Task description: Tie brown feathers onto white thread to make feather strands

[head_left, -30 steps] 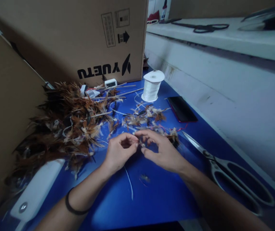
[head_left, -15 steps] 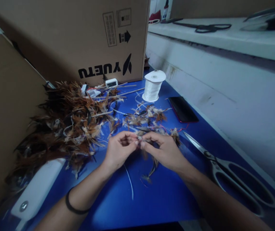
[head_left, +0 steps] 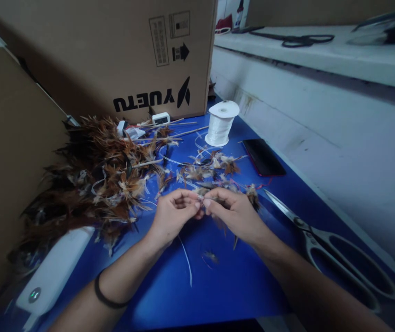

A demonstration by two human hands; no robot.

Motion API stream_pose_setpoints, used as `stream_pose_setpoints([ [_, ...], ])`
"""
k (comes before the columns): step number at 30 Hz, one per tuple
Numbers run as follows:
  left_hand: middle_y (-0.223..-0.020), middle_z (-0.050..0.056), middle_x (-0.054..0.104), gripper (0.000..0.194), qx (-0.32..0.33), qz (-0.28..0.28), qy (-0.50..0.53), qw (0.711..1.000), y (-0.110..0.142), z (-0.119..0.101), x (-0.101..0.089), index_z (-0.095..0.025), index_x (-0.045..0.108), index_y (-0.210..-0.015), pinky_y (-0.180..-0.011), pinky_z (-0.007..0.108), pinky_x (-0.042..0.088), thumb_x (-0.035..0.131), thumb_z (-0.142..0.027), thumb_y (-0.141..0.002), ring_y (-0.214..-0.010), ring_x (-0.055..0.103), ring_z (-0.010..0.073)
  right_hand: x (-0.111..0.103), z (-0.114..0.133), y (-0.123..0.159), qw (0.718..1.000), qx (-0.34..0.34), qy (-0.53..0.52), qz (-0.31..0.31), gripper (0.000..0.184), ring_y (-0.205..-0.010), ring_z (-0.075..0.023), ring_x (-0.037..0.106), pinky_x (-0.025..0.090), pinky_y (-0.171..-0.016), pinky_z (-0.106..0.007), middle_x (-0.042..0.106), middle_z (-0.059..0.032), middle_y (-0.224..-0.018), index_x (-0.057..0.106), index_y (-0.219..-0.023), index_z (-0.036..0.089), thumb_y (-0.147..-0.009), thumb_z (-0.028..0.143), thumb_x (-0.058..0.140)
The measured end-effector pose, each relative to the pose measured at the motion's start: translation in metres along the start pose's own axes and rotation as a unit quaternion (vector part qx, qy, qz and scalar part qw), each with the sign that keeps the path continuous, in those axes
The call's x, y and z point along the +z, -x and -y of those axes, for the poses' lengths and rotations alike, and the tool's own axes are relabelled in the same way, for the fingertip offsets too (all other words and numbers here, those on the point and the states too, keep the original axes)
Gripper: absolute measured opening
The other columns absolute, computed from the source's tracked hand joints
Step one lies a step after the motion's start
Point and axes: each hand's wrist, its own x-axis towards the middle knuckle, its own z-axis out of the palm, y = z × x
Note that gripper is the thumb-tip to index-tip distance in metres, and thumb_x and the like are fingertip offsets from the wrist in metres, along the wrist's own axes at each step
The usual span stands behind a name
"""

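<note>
My left hand (head_left: 174, 213) is closed in a pinch on a thin whitish cord, whose loose end (head_left: 187, 263) trails down below the hand over the blue tabletop. Fingertip to fingertip with it, my right hand (head_left: 233, 212) pinches a small bunch of dark and tan feathers; some tips (head_left: 235, 242) poke out beneath the palm. The exact joint between cord and feathers is hidden by the fingers. Just beyond my hands lie more feather pieces (head_left: 199, 173) on cords. A tiny feather tuft (head_left: 210, 256) rests on the table below my right hand.
A big heap of brown feathers (head_left: 90, 184) fills the left side. A white spool (head_left: 221, 124) stands at the back, near a dark phone (head_left: 263, 157). Large scissors (head_left: 308, 230) lie at right, a white power strip (head_left: 57, 267) at left. A cardboard box (head_left: 97, 55) walls the back.
My right fingers have shifted slightly along the piece, and the feathers hanging under that hand have drawn up, away from the small tuft on the table. My left hand stays nearly in place.
</note>
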Motion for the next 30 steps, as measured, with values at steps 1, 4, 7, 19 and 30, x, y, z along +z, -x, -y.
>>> stream_pose_setpoints([
  [1, -0.065, 0.003, 0.066, 0.016, -0.006, 0.0, 0.008, 1.0, 0.0001, -0.0007, 0.0002, -0.011, 0.063, -0.082, -0.059, 0.023, 0.053, 0.069, -0.019, -0.07, -0.057, 0.062, 0.0108, -0.0002, -0.0003, -0.0002, 1.0, 0.006, -0.006, 0.001, 0.013, -0.04, -0.0058, 0.046, 0.038, -0.038, -0.018, 0.054, 0.0044, -0.055, 0.058, -0.074, 0.016, -0.079, 0.029, 0.057],
  [4, -0.066, 0.003, 0.066, 0.017, -0.03, -0.001, 0.028, 0.999, 0.0002, -0.0033, 0.001, -0.01, 0.063, -0.084, -0.059, 0.023, 0.053, 0.068, -0.018, -0.07, -0.058, 0.063, 0.0107, -0.001, -0.0019, -0.0008, 0.999, 0.023, -0.026, 0.007, 0.014, -0.039, -0.0057, 0.045, 0.038, -0.039, -0.018, 0.051, 0.005, -0.053, 0.057, -0.073, 0.016, -0.079, 0.029, 0.056],
  [7, -0.068, 0.003, 0.066, 0.017, -0.044, 0.005, 0.038, 0.998, 0.0001, -0.0053, 0.0014, -0.01, 0.063, -0.085, -0.06, 0.023, 0.054, 0.067, -0.015, -0.07, -0.06, 0.064, 0.0114, -0.0017, -0.0032, -0.0011, 0.998, 0.035, -0.047, 0.013, 0.014, -0.04, -0.0056, 0.044, 0.036, -0.039, -0.018, 0.05, 0.0053, -0.053, 0.056, -0.071, 0.017, -0.079, 0.029, 0.056],
  [19, -0.07, 0.005, 0.065, 0.016, -0.052, 0.032, 0.078, 0.995, -0.003, -0.0022, -0.0025, -0.011, 0.063, -0.088, -0.06, 0.028, 0.054, 0.055, -0.022, -0.08, -0.06, 0.064, 0.014, -0.0015, 0.0004, -0.0013, 0.996, 0.053, -0.064, 0.015, 0.017, -0.039, -0.0045, 0.04, 0.033, -0.036, -0.017, 0.047, 0.0063, -0.052, 0.054, -0.066, 0.016, -0.078, 0.028, 0.056],
  [30, -0.063, 0.001, 0.061, 0.023, 0.051, 0.017, -0.156, 0.986, -0.0011, 0.0032, -0.0037, -0.015, 0.063, -0.078, -0.05, 0.019, 0.046, 0.058, -0.037, -0.08, -0.056, 0.057, 0.0098, -0.0023, -0.005, -0.0021, 0.995, 0.047, -0.083, 0.005, 0.022, -0.043, -0.0049, 0.04, 0.035, -0.04, -0.018, 0.043, 0.0068, -0.052, 0.051, -0.066, 0.017, -0.078, 0.033, 0.058],
])
